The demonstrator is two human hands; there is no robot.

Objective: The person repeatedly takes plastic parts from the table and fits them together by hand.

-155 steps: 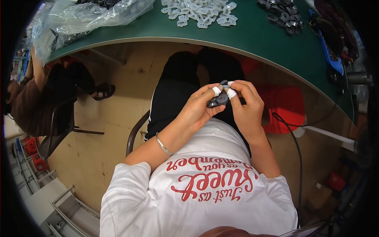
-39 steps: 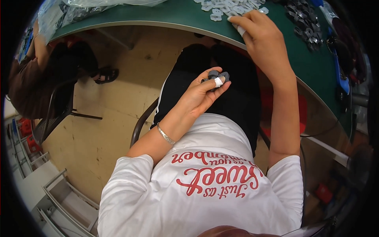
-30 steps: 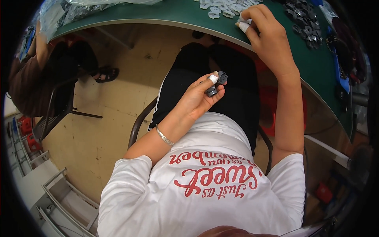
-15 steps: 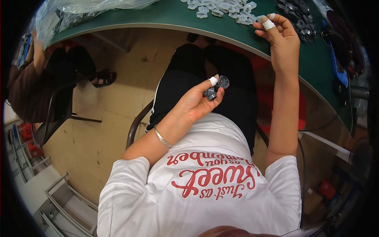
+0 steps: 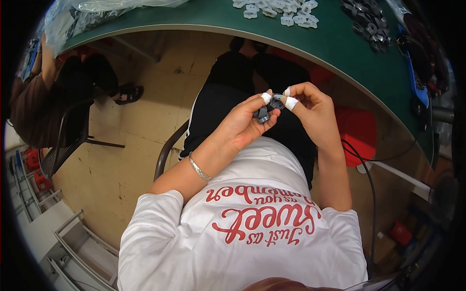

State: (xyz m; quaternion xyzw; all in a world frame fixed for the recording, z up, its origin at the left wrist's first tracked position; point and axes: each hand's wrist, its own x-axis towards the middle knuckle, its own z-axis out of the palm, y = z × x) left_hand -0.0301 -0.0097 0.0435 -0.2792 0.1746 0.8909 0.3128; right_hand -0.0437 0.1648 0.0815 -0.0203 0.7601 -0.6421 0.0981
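Note:
Above my lap, my left hand [image 5: 242, 121] is closed around several dark grey plastic parts. A round grey part [image 5: 277, 103] stands up at its taped thumb tip, and further grey pieces [image 5: 262, 115] rest in the curled fingers. My right hand [image 5: 314, 116], with tape on thumb and finger, meets it from the right in a pinch. Between its fingertips a small pale plastic piece [image 5: 280, 96] shows in part, against the round grey part; whether it sits inside I cannot tell.
On the green table [image 5: 218, 18] lie a heap of whitish plastic pieces [image 5: 286, 8] and a heap of dark grey parts [image 5: 371, 22]. Clear plastic bags [image 5: 97, 10] are at far left. A blue tray [image 5: 414, 77] stands right. Another person [image 5: 36, 111] sits at left.
My right hand has come from the whitish heap down to my left hand, with a small pale piece. My left hand stays nearly in place, still holding the grey parts.

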